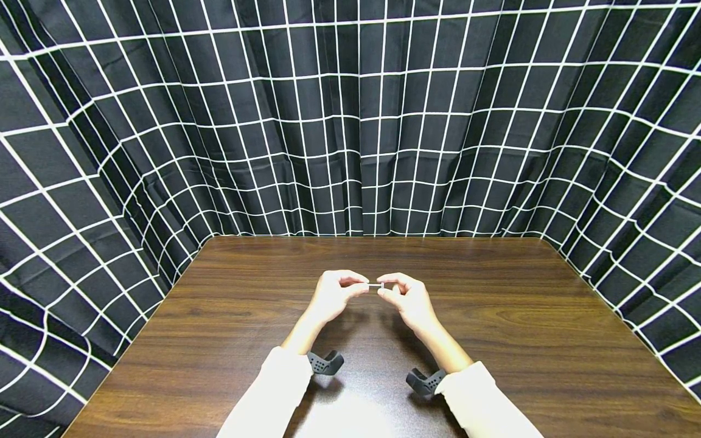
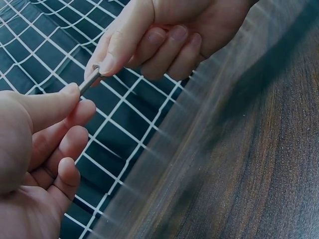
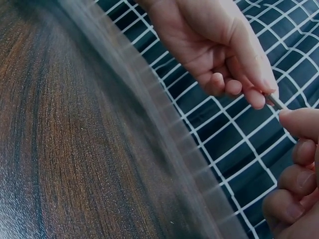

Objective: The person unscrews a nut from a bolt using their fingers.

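Observation:
A thin metal bolt (image 1: 375,285) with a wider head at its right end is held level above the table, between both hands. My left hand (image 1: 332,296) pinches the plain end of its shaft between thumb and forefinger. At the head end, my right hand (image 1: 412,302) pinches it with thumb and forefinger. The left wrist view shows the silvery shaft of the bolt (image 2: 89,81) bridging the two thumbs; its ends are partly covered by fingertips. In the right wrist view only a short stretch of the bolt (image 3: 276,102) shows.
A brown wood-grain table (image 1: 246,304) lies under both hands. Black curtains (image 1: 350,134) with a white grid surround its back and sides. Dark wrist mounts (image 1: 327,363) sit by the white sleeves (image 1: 274,389).

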{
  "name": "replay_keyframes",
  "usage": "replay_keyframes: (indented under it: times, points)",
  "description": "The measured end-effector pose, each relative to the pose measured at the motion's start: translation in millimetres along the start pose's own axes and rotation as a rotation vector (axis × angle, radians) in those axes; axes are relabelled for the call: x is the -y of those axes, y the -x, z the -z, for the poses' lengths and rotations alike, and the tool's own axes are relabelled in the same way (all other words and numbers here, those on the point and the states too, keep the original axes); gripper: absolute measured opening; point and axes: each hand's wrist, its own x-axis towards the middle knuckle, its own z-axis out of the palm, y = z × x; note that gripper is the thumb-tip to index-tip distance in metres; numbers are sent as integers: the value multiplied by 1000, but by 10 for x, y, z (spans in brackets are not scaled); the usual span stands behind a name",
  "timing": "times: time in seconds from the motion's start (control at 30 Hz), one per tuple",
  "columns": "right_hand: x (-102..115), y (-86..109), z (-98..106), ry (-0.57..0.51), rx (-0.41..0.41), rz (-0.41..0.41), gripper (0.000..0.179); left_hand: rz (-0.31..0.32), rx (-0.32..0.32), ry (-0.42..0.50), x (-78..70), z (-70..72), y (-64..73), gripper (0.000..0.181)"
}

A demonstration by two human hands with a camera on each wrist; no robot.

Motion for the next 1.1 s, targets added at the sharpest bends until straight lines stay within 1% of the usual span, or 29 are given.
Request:
replay_keyframes:
  times: [0.03, 0.1, 0.23, 0.3, 0.37, 0.47, 0.53, 0.6, 0.7, 0.93, 1.0, 1.1]
  points:
    - [-28, -6, -1, 1, -1, -2, 24, -1, 0, 1, -1, 1, 0, 12]
    - [-3, 1, 2, -6, 8, 1, 26, -4, 1, 7, -2, 2, 2, 11]
    - [162, 40, 8, -19, 37, -3, 25, -9, 0, 4, 1, 6, 5, 13]
    - [221, 51, 9, -9, 46, -28, 23, -13, -3, -7, 0, 5, 8, 13]
    - [178, 36, 6, 10, 39, -64, 21, -19, -5, -20, -2, 1, 8, 13]
    - [47, -4, -1, 38, 22, -122, 20, -29, -4, -39, -9, -6, 8, 13]
    - [-47, -28, -6, 57, 14, -152, 25, -29, -5, -45, -12, -10, 10, 13]
    - [-84, -34, -12, 76, 14, -170, 31, -28, -5, -46, -14, -10, 14, 13]
    - [-109, -32, -13, 83, 16, -170, 36, -28, -2, -43, -16, -8, 16, 12]
    - [-101, -21, -15, 71, 19, -148, 35, -36, -3, -45, -4, -16, 15, 12]
    - [8, -3, -6, 60, 36, -160, 34, -34, -6, -48, -4, -19, 15, 12]
    - [37, -4, -1, 44, 49, -169, 32, -24, -5, -48, 169, -44, -31, 13]
